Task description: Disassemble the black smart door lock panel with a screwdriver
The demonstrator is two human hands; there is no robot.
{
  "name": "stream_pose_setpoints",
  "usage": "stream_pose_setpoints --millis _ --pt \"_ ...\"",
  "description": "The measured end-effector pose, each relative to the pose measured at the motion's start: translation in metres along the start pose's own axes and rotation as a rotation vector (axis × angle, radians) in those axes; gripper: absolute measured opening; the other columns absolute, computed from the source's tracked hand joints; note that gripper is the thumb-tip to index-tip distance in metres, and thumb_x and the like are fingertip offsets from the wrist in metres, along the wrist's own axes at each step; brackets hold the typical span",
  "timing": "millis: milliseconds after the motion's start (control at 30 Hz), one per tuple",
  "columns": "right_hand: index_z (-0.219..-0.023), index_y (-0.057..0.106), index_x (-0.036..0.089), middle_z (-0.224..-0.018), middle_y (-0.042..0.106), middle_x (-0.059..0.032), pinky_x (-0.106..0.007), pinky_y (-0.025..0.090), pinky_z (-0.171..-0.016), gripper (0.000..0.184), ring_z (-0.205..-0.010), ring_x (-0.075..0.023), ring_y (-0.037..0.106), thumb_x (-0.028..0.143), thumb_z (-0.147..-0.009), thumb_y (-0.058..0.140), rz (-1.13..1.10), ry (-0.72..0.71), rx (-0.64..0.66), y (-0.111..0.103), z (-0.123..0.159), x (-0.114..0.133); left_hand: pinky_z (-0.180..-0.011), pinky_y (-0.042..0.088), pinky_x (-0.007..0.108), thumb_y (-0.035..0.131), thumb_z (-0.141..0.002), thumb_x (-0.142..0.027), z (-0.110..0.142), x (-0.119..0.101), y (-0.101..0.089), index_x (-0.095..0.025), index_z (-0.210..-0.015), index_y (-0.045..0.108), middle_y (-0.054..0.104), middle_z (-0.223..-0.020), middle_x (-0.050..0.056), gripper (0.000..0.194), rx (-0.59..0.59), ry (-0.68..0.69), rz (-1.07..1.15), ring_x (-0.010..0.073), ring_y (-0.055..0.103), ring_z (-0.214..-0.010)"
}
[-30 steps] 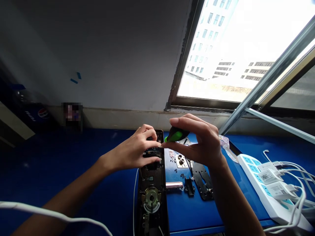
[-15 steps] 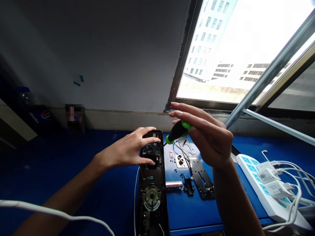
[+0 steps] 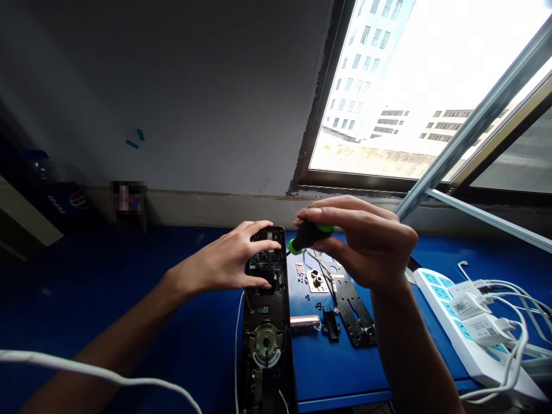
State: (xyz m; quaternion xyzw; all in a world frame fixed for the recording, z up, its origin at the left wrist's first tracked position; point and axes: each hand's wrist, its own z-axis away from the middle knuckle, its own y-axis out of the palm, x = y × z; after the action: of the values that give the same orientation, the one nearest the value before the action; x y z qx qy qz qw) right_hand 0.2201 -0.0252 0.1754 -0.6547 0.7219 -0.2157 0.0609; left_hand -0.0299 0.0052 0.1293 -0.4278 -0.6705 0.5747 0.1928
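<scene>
A long black housing lies upright in the view on the blue table, its inside facing up, with a circuit board in its upper part and a round metal part lower down. My left hand rests across the upper housing, fingers spread and thumb apart, touching it beside the board. My right hand is closed round a black and green screwdriver. The screwdriver's shaft slants down left to the right rim of the housing; its tip is too small to make out.
Right of the housing lie a black perforated plate, a square metal piece, a pinkish wrapped cylinder, a black bracket and several small screws. A white power strip with chargers stands far right. A white cable crosses front left.
My right hand has moved slightly down, and its fingers, raised before, are now curled onto the screwdriver's handle. The left hand stays on the housing.
</scene>
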Motion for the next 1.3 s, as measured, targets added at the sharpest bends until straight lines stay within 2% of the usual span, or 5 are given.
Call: stream_pose_setpoints --millis 567,767,933,1133,1300 --pt "-0.140 0.064 0.033 -0.129 0.071 -0.0065 -0.046 0.065 -0.087 0.043 -0.112 -0.0253 0.071 0.016 -0.101 0.053 0.002 0.097 0.021 0.0020 0.0008 -0.0021 -0.115 0.045 0.060 0.085 -0.079 -0.049 -0.0010 0.0030 0.0026 -0.029 -0.136 0.066 0.039 -0.162 0.015 0.064 0.010 -0.008 0.004 0.0419 0.038 -0.148" --pt "-0.121 0.077 0.031 -0.102 0.072 -0.0049 -0.037 0.064 -0.071 0.042 -0.089 -0.0206 0.071 0.031 -0.080 0.087 0.065 -0.013 -0.092 0.0005 0.0012 -0.0037 -0.115 0.046 0.059 0.085 -0.079 -0.048 -0.0004 0.0029 0.0025 -0.030 -0.136 0.065 0.038 -0.162 0.014 0.063 0.013 -0.015 0.008 0.0406 0.037 -0.149" --pt "-0.141 0.064 0.030 -0.131 0.071 -0.0078 -0.047 0.065 -0.090 0.044 -0.115 -0.0260 0.071 0.014 -0.100 0.056 -0.044 0.098 0.044 0.0009 0.0012 -0.0002 -0.116 0.045 0.060 0.085 -0.078 -0.048 -0.0002 0.0030 0.0025 -0.029 -0.135 0.066 0.037 -0.163 0.014 0.062 0.005 -0.012 0.021 0.0422 0.037 -0.149" --pt "-0.123 0.076 0.034 -0.100 0.070 -0.0035 -0.033 0.064 -0.067 0.043 -0.086 -0.0187 0.069 0.032 -0.081 0.086 0.089 0.009 -0.087 0.0000 0.0022 -0.0039 -0.116 0.046 0.059 0.083 -0.080 -0.049 -0.0013 0.0015 0.0013 -0.031 -0.137 0.064 0.036 -0.164 0.012 0.063 0.028 -0.033 0.016 0.0409 0.036 -0.150" --pt "-0.144 0.060 0.030 -0.132 0.070 -0.0075 -0.046 0.063 -0.093 0.047 -0.113 -0.0241 0.071 0.013 -0.101 0.054 -0.075 0.097 0.093 0.0001 0.0012 -0.0002 -0.117 0.045 0.059 0.084 -0.079 -0.049 -0.0013 0.0030 0.0022 -0.028 -0.133 0.067 0.037 -0.163 0.014 0.061 0.024 -0.031 0.015 0.0418 0.036 -0.150"
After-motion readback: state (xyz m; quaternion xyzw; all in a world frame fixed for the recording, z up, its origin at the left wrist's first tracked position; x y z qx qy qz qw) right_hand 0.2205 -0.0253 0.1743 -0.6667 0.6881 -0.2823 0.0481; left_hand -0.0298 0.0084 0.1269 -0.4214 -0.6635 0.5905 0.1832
